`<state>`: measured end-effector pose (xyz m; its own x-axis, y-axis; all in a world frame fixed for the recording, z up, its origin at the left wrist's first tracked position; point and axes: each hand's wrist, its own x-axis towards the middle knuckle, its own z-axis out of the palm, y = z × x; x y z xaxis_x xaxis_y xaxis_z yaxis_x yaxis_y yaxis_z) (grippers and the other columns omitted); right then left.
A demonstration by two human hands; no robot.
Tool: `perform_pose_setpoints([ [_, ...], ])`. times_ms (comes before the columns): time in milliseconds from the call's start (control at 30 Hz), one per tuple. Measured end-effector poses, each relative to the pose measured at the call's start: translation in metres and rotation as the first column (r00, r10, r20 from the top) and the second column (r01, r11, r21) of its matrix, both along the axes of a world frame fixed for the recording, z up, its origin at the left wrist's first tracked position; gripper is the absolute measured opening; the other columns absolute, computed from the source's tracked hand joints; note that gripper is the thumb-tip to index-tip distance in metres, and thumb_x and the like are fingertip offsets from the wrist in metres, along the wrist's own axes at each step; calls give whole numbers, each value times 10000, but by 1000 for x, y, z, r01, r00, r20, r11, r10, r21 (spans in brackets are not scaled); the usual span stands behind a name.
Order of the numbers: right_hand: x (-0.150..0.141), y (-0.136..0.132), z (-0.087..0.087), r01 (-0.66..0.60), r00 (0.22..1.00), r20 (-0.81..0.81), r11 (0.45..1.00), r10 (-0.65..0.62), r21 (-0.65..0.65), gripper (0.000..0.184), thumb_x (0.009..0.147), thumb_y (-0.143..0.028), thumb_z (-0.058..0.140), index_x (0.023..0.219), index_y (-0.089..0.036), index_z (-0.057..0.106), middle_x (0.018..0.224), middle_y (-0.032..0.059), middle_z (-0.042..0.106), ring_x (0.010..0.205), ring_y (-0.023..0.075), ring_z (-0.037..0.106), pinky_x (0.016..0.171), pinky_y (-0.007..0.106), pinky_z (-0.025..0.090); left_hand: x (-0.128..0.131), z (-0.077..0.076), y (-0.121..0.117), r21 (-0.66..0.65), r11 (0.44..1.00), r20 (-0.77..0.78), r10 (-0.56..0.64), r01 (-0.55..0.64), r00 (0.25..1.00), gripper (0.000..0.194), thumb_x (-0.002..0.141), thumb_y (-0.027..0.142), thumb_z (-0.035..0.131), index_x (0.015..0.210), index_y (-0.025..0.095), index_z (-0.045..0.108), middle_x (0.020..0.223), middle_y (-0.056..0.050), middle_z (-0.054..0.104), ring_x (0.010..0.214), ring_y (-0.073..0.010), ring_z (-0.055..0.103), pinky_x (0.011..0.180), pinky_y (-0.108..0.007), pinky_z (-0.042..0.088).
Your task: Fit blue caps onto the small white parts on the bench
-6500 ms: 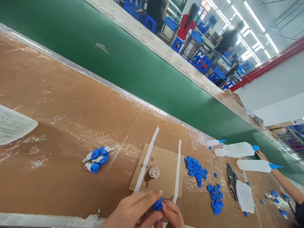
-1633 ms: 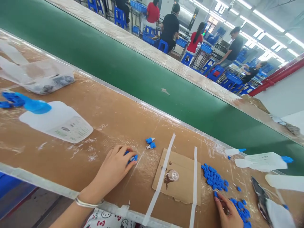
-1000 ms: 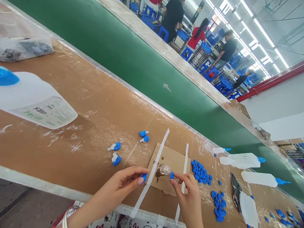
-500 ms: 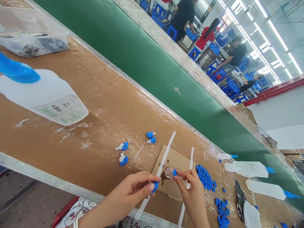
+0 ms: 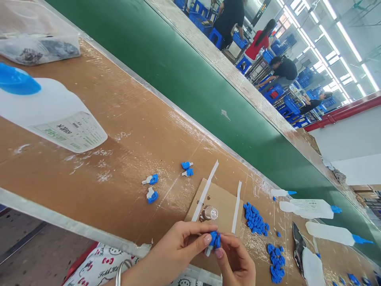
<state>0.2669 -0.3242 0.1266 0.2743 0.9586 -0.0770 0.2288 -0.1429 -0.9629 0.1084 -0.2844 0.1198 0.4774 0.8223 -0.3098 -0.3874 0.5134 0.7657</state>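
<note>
My left hand (image 5: 187, 244) pinches a small blue plastic part (image 5: 212, 237) with a pale grey stem pointing down. Against its right side, my right hand (image 5: 236, 254) holds another small blue piece (image 5: 218, 240) between thumb and fingers. The two blue pieces meet at my fingertips; whether they are joined I cannot tell. Just beyond the hands, a small clear cup (image 5: 210, 213) stands on a cardboard square (image 5: 228, 198) crossed by two white tape strips. Right of it lies a heap of loose blue pieces (image 5: 255, 219), with a second heap (image 5: 276, 262) nearer me.
Several blue-and-white parts (image 5: 152, 196) lie left of the cardboard. A big white jug (image 5: 65, 119) and a clear bag (image 5: 44, 49) occupy the left side. Blue-tipped squeeze bottles (image 5: 330, 232) lie at the right. A green belt (image 5: 178, 71) runs behind; people work beyond it.
My right hand has drawn back from the clear cup toward me, bringing its blue piece against the part in my left hand. The left hand has shifted right, and its pale stem now shows.
</note>
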Motion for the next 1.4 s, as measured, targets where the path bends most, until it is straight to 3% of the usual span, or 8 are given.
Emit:
perform_pose_setpoints([
  [133,0,-3,-4,-21,974,225,995,-1,94,238,769,-488,763,841,-261,749,862,46,724,938,221,675,904,333,527,2,-5,-4,41,999,18,-11,11,1000,538,784,604,633,1100,180,730,1104,-104,732,1083,-263,635,1003,-349,479],
  [367,11,-8,-8,-248,850,507,957,142,148,184,878,-425,647,1008,-334,740,945,34,701,885,189,664,827,293,540,4,-22,-1,300,953,-337,72,34,939,390,875,465,509,1007,162,716,780,-60,738,721,-204,688,682,-268,558],
  [467,55,-3,-17,-64,846,530,998,65,-19,267,817,-491,657,936,-273,756,978,68,713,940,230,665,821,325,545,-9,-34,15,542,821,-635,259,180,728,414,944,382,333,1008,163,679,788,-65,733,689,-195,684,658,-270,563],
  [600,125,10,-34,314,750,611,950,-254,9,562,679,-665,608,835,-140,735,861,147,706,729,272,655,717,426,545,-26,-55,42,616,717,-759,430,326,489,420,903,302,302,952,145,688,956,-160,708,871,-314,668,771,-455,558],
  [900,159,25,-52,371,724,630,928,-280,-14,607,646,-679,611,864,-129,744,690,85,674,587,236,601,596,368,507,-47,-66,73,662,664,-746,534,349,398,456,949,375,299,1174,134,614,1108,-171,616,987,-294,633,852,-451,537],
  [1167,165,1,-44,165,814,572,985,-103,-57,418,684,-595,645,814,-226,792,930,110,724,882,270,670,697,346,563,-84,-58,36,805,535,-593,717,256,365,402,973,472,330,1018,252,664,992,-57,684,869,-207,674,733,-275,544],
  [1300,164,-13,-46,287,769,599,958,-225,-9,595,690,-679,613,953,-166,760,1001,152,737,822,269,701,726,382,582,-101,-65,21,859,446,-508,806,253,304,336,968,449,380,964,270,665,960,-42,667,848,-209,634,757,-304,523],
  [1400,158,-17,-53,393,713,631,919,-306,2,626,666,-722,628,881,-146,745,846,150,756,704,271,704,640,368,579,-111,-74,15,861,459,-507,816,220,279,280,970,390,371,982,289,633,980,-30,641,865,-212,612,782,-329,496],
])
